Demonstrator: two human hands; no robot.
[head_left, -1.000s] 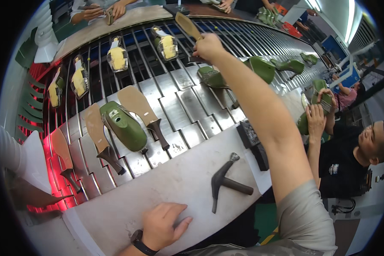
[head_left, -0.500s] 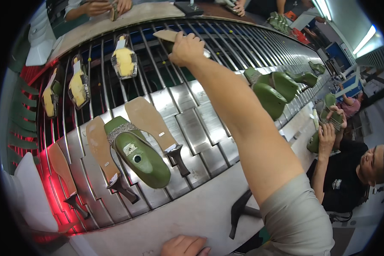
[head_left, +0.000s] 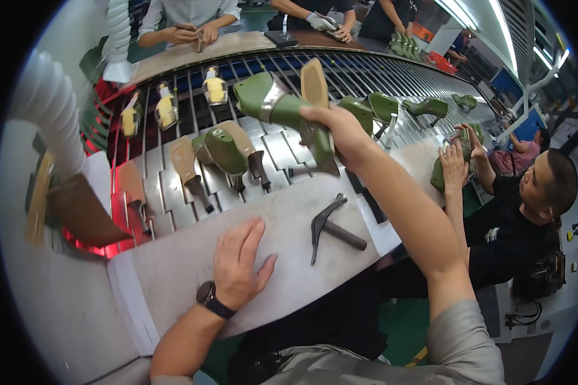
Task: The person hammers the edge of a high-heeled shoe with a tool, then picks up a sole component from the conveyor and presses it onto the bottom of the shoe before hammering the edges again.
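Observation:
Over the near edge of the conveyor, my right hand (head_left: 343, 131) is closed around a green shoe (head_left: 286, 109) with a pale band across it. A tan sole (head_left: 314, 83) sticks up beside that shoe; my fingers hide how the two relate. My left hand (head_left: 237, 263) lies on the pale workbench (head_left: 180, 276), fingers stretched out and thumb apart, with nothing in it. To its right on the bench lies a dark hammer (head_left: 327, 226). Beyond the left hand, another green shoe (head_left: 225, 153) rests on the metal slats among tan soles with dark heels (head_left: 185, 162).
Several yellow-and-white shoe pieces (head_left: 167, 110) lie on the far rollers. More green shoes (head_left: 424, 108) stand along the conveyor to the right. A co-worker (head_left: 517, 205) at right handles a green shoe. White hoses (head_left: 54, 115) hang at left; other people work across the conveyor.
My right hand has come back from the far rollers toward me and now carries a green shoe in full view. The view has shifted, and my left hand shows whole on the bench.

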